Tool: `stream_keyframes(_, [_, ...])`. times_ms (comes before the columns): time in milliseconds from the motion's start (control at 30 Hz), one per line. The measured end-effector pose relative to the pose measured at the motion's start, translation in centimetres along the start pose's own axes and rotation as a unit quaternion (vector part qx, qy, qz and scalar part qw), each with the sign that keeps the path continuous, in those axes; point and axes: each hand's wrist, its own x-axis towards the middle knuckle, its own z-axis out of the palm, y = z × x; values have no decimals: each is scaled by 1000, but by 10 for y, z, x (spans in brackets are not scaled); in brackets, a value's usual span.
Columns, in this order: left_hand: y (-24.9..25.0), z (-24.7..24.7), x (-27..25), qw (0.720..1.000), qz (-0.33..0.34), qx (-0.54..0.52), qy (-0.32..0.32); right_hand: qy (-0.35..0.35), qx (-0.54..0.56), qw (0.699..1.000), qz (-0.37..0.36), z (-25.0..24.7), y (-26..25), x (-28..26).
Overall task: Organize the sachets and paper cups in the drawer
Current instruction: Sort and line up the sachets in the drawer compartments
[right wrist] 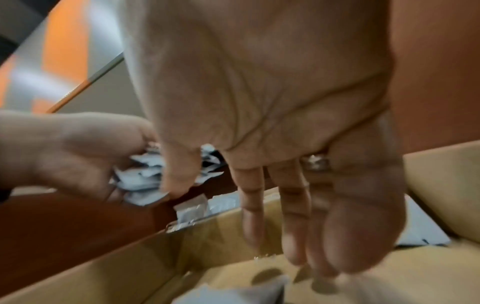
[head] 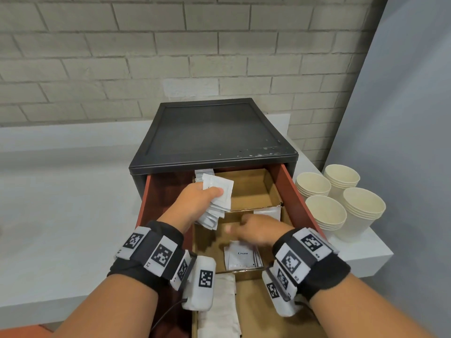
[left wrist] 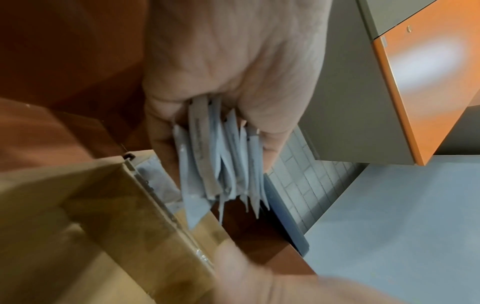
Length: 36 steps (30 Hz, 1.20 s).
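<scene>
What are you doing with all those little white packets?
A person is sorting a drawer. Their left hand grips a bunch of white sachets above the drawer's cardboard compartments. The right hand hangs open over a middle compartment, holding nothing; a sachet marked Cream lies just below it. Four stacks of paper cups wait on the counter, to the right of the drawer.

The left hand (head: 199,195) was held forward, its fingers and thumb clamped round a thick fanned bundle of small white paper sachets (head: 216,203). The right hand (head: 258,229) was held palm-down, fingers loosely extended, nothing gripped.
</scene>
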Motion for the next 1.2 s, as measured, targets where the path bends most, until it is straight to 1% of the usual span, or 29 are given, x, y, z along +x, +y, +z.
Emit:
stream_keyframes(100, [-1,1,0,1000,-3,2,0,-37,-130,990,-33,15,-10,-5])
stream_keyframes(167, [-3,1,0,1000,-5,4,1,-36,-172,983,-48,21,-14,-5])
stream_keyframes(200, [-3,1,0,1000,-5,5,0,-29,-173,983,-47,22,-13,-4])
stream_keyframes(267, [-3,2,0,1000,-3,6,-1,2,-137,990,-38,16,-9,-2])
stream_keyframes(367, [-3,2,0,1000,2,15,-4,66,-38,996,-40,-1,-1,-1])
stream_keyframes(433, [-2,2,1,1000,5,27,-2,104,24,993,-40,-13,3,-3])
stream_keyframes(533, [-4,2,1,997,25,67,6,156,128,979,-41,-26,7,-8])
stream_keyframes(600, [-7,3,1,993,46,113,0,160,178,970,-48,-29,7,-11])
stream_keyframes(667, [-10,5,1,988,58,141,-15,152,199,967,-50,-30,6,-12])
stream_keyframes(800, [-10,4,2,987,58,147,-19,122,177,976,-21,-32,5,-13])
stream_keyframes(867, [-10,4,3,988,61,144,-14,128,164,978,-6,-34,7,-12])
stream_keyframes(900, [-10,4,2,988,62,144,-13,133,175,975,-3,-35,6,-13])
stream_keyframes(1033, [-9,5,1,986,80,146,-15,122,314,941,-13,-35,0,-18])
stream_keyframes(1133, [-7,7,-2,979,119,162,-45,124,369,921,-27,-31,-6,-18])
stream_keyframes(1200, [-7,11,-4,971,145,177,-71,127,416,900,-25,-27,-9,-14])
